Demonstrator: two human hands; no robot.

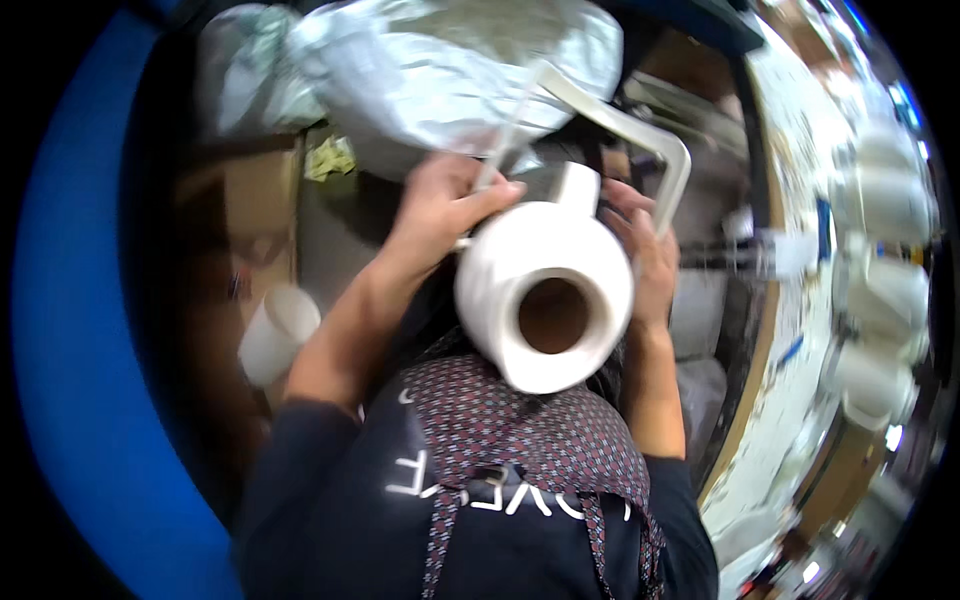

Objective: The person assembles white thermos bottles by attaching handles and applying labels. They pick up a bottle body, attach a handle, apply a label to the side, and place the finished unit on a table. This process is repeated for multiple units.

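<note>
A white jug-like vessel (478, 270) is held in front of my chest, its round opening turned up and a pouring lip toward me. A short stub sticks out of its far side. Beyond it rises an angular white handle-like frame (625, 122); whether it is joined to the vessel I cannot tell. My left hand (440, 210) is closed at the vessel's left, thumb along the top, by the frame's thin left bar. My right hand (648, 255) wraps the vessel's right side beside the frame's other end, its fingers partly hidden and blurred.
A large clear plastic bag (400, 75) lies at the far side. On the left are a cardboard box (260, 195), a white cup-shaped part (278, 335) and a blue panel (75, 300). A worn white bench (770, 400) runs along the right, with several white vessels (880, 290) beyond.
</note>
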